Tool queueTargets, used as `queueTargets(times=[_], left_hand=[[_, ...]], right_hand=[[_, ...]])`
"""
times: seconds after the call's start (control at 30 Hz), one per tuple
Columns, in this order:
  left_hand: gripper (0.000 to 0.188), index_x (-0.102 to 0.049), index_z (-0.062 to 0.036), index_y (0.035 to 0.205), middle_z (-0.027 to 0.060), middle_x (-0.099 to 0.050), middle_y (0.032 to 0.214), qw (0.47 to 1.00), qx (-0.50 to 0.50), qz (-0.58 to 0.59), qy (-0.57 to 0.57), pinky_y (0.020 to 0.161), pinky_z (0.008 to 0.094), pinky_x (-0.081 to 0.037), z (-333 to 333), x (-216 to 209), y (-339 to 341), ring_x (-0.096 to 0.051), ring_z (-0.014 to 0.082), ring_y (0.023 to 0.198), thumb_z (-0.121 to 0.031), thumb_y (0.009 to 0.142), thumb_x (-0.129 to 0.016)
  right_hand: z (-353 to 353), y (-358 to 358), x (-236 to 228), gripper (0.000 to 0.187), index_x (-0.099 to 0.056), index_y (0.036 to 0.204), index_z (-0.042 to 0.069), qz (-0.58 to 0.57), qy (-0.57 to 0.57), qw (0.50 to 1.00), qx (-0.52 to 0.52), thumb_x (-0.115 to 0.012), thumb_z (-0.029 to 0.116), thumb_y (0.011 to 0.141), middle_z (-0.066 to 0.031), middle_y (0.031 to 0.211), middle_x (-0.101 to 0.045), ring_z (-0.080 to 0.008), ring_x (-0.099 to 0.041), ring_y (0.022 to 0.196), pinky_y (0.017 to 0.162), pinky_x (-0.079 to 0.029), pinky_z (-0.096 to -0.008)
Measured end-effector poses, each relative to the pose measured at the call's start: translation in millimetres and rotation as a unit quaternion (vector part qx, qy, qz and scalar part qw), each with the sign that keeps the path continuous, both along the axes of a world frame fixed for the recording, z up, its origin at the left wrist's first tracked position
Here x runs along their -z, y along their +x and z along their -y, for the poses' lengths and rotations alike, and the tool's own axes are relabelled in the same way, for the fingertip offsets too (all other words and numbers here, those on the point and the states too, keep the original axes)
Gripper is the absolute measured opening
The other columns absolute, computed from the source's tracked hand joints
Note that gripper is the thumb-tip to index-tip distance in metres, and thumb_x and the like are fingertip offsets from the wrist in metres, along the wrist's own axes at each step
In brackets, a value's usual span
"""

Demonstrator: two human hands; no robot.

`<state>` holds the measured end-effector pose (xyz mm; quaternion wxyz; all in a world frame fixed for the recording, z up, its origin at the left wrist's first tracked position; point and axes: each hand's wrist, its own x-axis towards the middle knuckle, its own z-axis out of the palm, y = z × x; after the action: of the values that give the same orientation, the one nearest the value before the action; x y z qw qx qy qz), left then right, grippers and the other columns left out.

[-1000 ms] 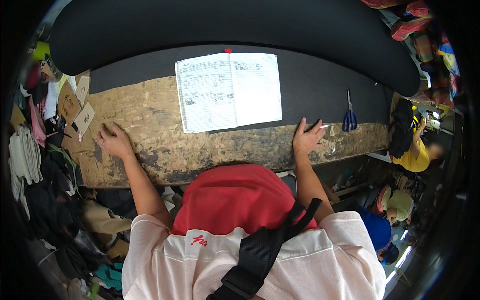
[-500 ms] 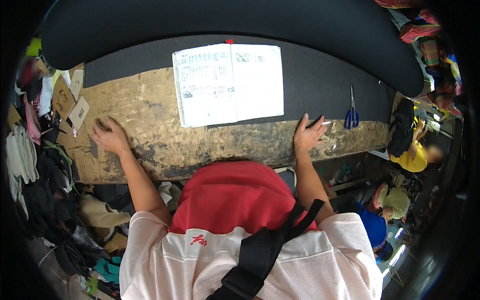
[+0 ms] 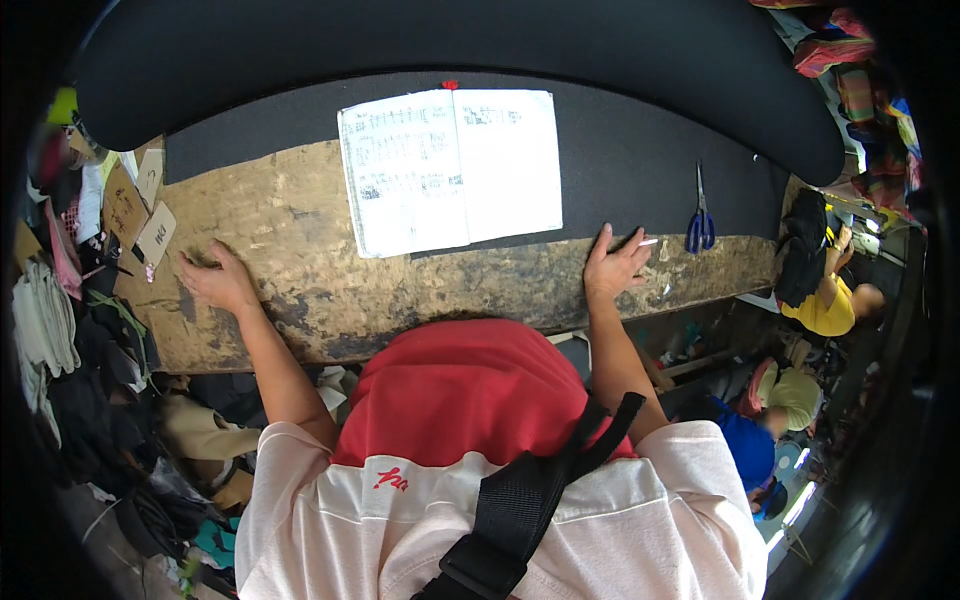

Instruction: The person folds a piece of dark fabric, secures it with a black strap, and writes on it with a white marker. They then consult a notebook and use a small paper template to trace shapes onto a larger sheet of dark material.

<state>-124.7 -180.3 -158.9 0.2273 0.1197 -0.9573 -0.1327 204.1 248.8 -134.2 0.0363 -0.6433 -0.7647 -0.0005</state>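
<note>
My left hand [image 3: 222,282] rests open on the worn wooden tabletop [image 3: 300,230], thumb and fingers apart, with nothing in it. On the right, my right hand [image 3: 615,266] lies on the table at the edge of a dark grey cloth [image 3: 640,150]. A short thin white stick [image 3: 648,241] sticks out from between its fingers; its kind is too small to tell. Between and beyond my hands lies an open notebook [image 3: 510,200] with handwriting on its pages, partly on the cloth. Scissors with blue handles [image 3: 701,232] lie right of my right hand, blades pointing away.
A large black roll [image 3: 450,35] spans the table's far side. Cardboard pieces [image 3: 157,235] lie at the left end, beside heaped fabric scraps [image 3: 95,340]. A red object [image 3: 450,86] touches the notebook's top. People sit at the right, one in yellow [image 3: 828,308].
The whole view has shifted slightly. Both hands stay in nearly the same places on the table, and the notebook and scissors lie as before.
</note>
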Motion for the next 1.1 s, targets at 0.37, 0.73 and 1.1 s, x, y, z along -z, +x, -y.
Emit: queueTargets(times=[0.37,0.73,1.1], left_hand=[[0.066,-0.041,-0.0031,0.133,0.0201,-0.046,0.130,1.000,0.004,-0.011,0.008,0.099,0.0513,-0.027,-2.9,-1.6,1.4,-0.039,0.0364,0.122,-0.043,0.083,-0.056],[0.065,-0.041,-0.0034,0.132,0.0204,-0.046,0.129,1.000,-0.016,0.012,-0.006,0.098,0.0525,-0.027,-2.3,0.4,-0.6,-0.038,0.0366,0.123,-0.044,0.083,-0.054],[0.045,-0.061,-0.0091,0.114,0.0177,-0.051,0.122,0.999,-0.002,0.015,-0.033,0.094,0.0501,-0.031,0.8,2.9,-2.0,-0.044,0.0336,0.115,-0.041,0.083,-0.054]], right_hand=[[-0.4,-0.6,1.0,0.078,-0.025,0.141,0.005,0.004,-0.010,1.000,0.009,-0.039,0.060,0.087,-0.0221,0.141,-0.029,-0.0370,-0.020,0.135,0.101,-0.012,-0.0669],[1.0,-2.9,-2.5,0.078,-0.026,0.141,0.004,0.000,-0.014,1.000,0.014,-0.038,0.060,0.088,-0.0228,0.142,-0.028,-0.0364,-0.019,0.135,0.101,-0.014,-0.0654],[0.2,-0.5,0.0,0.076,-0.026,0.141,0.005,0.013,-0.017,1.000,0.004,-0.034,0.059,0.089,-0.0240,0.145,-0.023,-0.0371,-0.017,0.136,0.100,-0.015,-0.0654]])
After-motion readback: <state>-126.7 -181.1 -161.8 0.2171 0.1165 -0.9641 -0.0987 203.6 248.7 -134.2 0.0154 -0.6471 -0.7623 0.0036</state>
